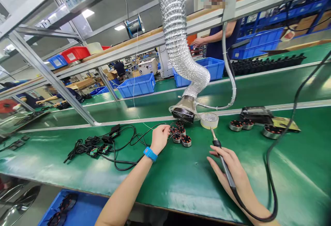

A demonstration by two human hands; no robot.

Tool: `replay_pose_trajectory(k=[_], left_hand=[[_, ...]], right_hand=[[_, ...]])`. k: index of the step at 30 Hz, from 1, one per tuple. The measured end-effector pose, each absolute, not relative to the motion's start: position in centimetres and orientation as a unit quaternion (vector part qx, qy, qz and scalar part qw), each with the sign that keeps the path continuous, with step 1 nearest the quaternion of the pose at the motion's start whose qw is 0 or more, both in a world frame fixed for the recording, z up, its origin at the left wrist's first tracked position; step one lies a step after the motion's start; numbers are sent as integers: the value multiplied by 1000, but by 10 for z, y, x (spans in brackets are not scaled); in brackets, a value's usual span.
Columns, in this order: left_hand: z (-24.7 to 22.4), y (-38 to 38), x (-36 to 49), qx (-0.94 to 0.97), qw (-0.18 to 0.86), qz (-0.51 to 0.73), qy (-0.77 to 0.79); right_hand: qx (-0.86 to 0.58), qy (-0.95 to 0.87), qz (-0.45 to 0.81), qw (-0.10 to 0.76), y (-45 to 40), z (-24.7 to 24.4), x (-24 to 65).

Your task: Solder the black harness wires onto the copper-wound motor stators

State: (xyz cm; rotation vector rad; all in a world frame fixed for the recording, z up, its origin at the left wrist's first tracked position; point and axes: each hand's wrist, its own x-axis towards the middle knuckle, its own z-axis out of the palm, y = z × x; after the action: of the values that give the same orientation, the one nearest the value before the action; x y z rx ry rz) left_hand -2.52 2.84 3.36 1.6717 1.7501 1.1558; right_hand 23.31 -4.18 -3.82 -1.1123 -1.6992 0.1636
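Note:
My left hand [160, 138], with a blue wristband, is pinched closed on a thin black cable [126, 168] beside a cluster of round motor stators [186, 140]; the exact grip is partly hidden by the fingers. These stators have silver rims and black centres with copper-coloured windings. In my right hand [232, 169] is a soldering iron [225, 167], held like a pen. Its tip points away from me and meets the near rim of a round, pale tin [209, 119]. The iron's black cord runs down over my right wrist.
Black cables with small green circuit boards [94, 151] lie to the left. A silver exhaust duct [178, 29] hangs down to a hood [183, 110] behind the stators. More stators [235, 125] and a yellow pad [286, 124] are at right. A blue bin [88, 207] stands below the table edge.

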Motion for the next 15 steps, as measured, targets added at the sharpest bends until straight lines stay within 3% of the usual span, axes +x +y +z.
replay_pose_trajectory(k=[4,6,11,15], left_hand=[[41,-16,-28,525,252,602,546],[36,-49,-24,520,226,628,533],[-15,-121,-1,683,140,432,571],[-47,-134,9,765,80,323,552]], right_hand=[[-472,-705,37,528,-39,-27,262],[-481,-706,4,520,-33,-20,279],[-522,-743,-83,412,12,-7,314],[-582,-731,-97,342,59,0,328]])
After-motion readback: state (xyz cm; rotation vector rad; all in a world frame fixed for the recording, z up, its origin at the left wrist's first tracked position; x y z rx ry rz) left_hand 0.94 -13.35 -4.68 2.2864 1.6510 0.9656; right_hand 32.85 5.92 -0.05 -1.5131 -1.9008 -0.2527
